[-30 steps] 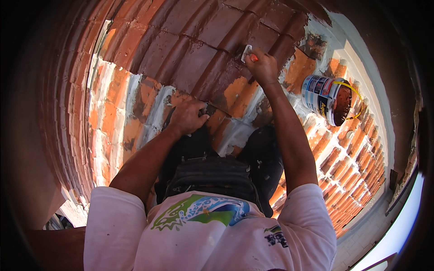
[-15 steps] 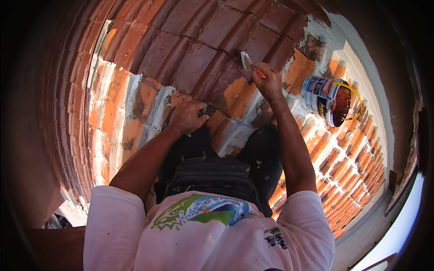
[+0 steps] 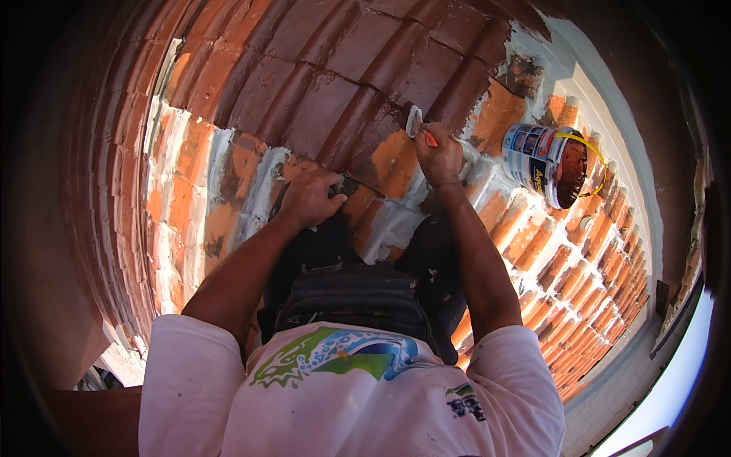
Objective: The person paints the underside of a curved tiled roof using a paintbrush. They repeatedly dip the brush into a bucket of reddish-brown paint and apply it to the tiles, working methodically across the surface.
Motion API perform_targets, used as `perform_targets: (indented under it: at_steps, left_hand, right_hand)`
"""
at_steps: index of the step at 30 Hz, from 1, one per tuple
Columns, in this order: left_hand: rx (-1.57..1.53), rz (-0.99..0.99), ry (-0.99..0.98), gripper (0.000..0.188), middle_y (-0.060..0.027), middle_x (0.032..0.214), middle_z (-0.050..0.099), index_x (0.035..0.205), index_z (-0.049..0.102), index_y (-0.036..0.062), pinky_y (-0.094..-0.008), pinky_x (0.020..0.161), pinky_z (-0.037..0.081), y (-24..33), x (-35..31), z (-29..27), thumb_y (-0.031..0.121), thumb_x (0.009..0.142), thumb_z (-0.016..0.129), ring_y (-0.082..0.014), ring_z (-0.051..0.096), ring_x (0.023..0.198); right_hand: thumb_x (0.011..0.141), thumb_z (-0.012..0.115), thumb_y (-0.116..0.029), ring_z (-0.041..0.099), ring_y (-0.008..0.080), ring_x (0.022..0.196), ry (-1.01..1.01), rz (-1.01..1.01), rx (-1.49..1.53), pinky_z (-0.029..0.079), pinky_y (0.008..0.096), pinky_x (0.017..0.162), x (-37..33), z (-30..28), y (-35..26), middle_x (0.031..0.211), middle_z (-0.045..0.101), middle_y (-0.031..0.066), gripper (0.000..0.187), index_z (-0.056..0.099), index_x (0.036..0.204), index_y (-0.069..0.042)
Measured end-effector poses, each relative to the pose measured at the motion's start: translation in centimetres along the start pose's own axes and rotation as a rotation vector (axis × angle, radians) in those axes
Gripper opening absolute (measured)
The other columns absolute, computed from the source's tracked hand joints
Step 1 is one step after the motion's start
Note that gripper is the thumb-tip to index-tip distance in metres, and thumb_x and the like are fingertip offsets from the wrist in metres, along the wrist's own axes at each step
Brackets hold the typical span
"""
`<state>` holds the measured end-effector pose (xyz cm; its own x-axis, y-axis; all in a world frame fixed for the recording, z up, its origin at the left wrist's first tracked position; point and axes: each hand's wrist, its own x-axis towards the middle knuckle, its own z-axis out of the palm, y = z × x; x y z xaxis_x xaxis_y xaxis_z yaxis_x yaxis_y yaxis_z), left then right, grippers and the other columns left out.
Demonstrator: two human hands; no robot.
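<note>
In my right hand (image 3: 440,158) is a paintbrush (image 3: 414,123) with an orange handle, its pale head against the wet dark red-brown paint on the roof tiles (image 3: 327,107). Just below the brush, bare orange tile (image 3: 396,160) borders the painted part. My left hand (image 3: 308,199) rests low on the tiles by my left knee, fingers curled down and thumb apart; what lies under the fingers is hidden. To the right of my right hand, a paint bucket (image 3: 527,156) lies tilted with its mouth to the right, red-brown paint inside and a yellow handle (image 3: 598,156).
Unpainted orange tiles with whitish streaks (image 3: 563,266) run down the right side. A pale wall edge (image 3: 609,99) curves along the far right. More red-brown tiles (image 3: 122,152) extend at the left. My knees in dark trousers (image 3: 434,251) are on the roof.
My right hand and the brush have moved slightly down and left over the painted tile. The left hand stays in place. The view has shifted a little.
</note>
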<state>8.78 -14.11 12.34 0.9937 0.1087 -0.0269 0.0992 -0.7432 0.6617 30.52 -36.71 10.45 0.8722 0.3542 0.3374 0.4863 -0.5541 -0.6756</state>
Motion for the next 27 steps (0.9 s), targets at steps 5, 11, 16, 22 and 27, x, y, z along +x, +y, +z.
perform_targets:
  at_steps: [5, 11, 16, 22, 27]
  left_hand:
    - [0.039, 0.048, 0.019, 0.023, -0.0129, 0.091, 0.074, 0.090, 0.073, 0.0032, -0.0465, 0.089, 0.052, -0.1, 0.0, 0.0, 0.018, 0.081, 0.089, -0.0346, 0.070, 0.093]
    - [-0.046, -0.102, -0.110, 0.025, -0.0137, 0.098, 0.074, 0.097, 0.076, 0.0032, -0.0485, 0.099, 0.050, 0.2, -0.1, -0.3, 0.022, 0.085, 0.085, -0.0348, 0.067, 0.104]
    - [0.021, -0.070, -0.129, 0.025, -0.0146, 0.100, 0.075, 0.099, 0.076, 0.0026, -0.0484, 0.099, 0.052, 0.4, 0.2, -0.7, 0.023, 0.087, 0.084, -0.0350, 0.067, 0.109]
    - [-0.004, -0.072, -0.122, 0.026, -0.0148, 0.100, 0.074, 0.099, 0.076, 0.0024, -0.0484, 0.099, 0.052, 0.5, 0.2, -0.8, 0.024, 0.087, 0.085, -0.0356, 0.067, 0.108]
    - [0.037, -0.062, -0.075, 0.026, -0.0147, 0.100, 0.074, 0.098, 0.076, 0.0021, -0.0484, 0.099, 0.053, 0.7, 0.2, -0.8, 0.023, 0.086, 0.085, -0.0352, 0.067, 0.109]
  right_hand:
    - [0.093, 0.076, -0.019, 0.077, 0.0461, 0.091, -0.035, 0.124, -0.013, 0.062, 0.0537, 0.081, 0.0, 0.7, -1.6, 0.098, 0.078, 0.0230, 0.015, 0.075, 0.104, -0.009]
    - [0.091, 0.075, -0.018, 0.075, 0.0466, 0.089, -0.040, 0.195, -0.051, 0.060, 0.0539, 0.079, 0.0, 1.9, -2.7, 0.094, 0.076, 0.0237, 0.014, 0.073, 0.098, -0.006]
    - [0.092, 0.073, -0.017, 0.074, 0.0469, 0.087, -0.104, -0.009, -0.100, 0.059, 0.0553, 0.078, -0.2, 3.2, -3.2, 0.095, 0.076, 0.0223, 0.014, 0.069, 0.093, -0.003]
    - [0.086, 0.075, -0.013, 0.076, 0.0435, 0.085, -0.112, -0.025, -0.164, 0.063, 0.0526, 0.079, -0.6, 3.7, -4.0, 0.097, 0.075, 0.0225, 0.014, 0.070, 0.094, -0.002]
    - [0.091, 0.075, -0.012, 0.075, 0.0445, 0.088, -0.167, -0.079, -0.201, 0.061, 0.0538, 0.080, -1.1, 3.9, -4.6, 0.100, 0.074, 0.0217, 0.012, 0.069, 0.097, -0.003]
